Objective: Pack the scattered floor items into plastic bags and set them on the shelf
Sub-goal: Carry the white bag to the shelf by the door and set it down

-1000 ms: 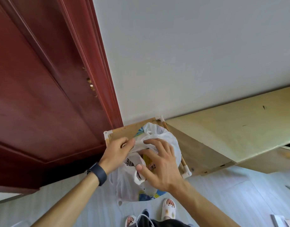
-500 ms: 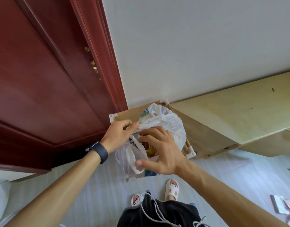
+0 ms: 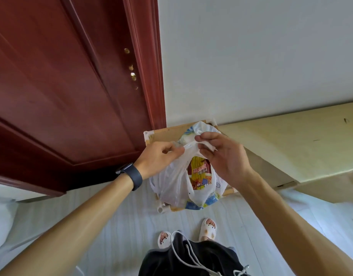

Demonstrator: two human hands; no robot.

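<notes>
A white plastic bag (image 3: 172,184) rests on the small wooden shelf (image 3: 163,134) with white corner joints, beside the red door. Through its thin plastic shows a red and yellow noodle packet (image 3: 200,174), with a blue and white packet beneath it. My left hand (image 3: 159,156), a dark watch on its wrist, pinches one of the bag's handles at the top. My right hand (image 3: 221,154) pinches the other handle just to the right of it. The two handles are pulled together between my fingertips above the bag.
A dark red door (image 3: 72,86) and its frame rise to the left of the shelf. A pale wooden board (image 3: 291,144) runs along the white wall on the right. My feet in white sandals (image 3: 208,228) stand on the pale floor below.
Both hands lifted from the bag's side to its top and now pinch its handles together. The view tilted down, showing more floor and my feet.
</notes>
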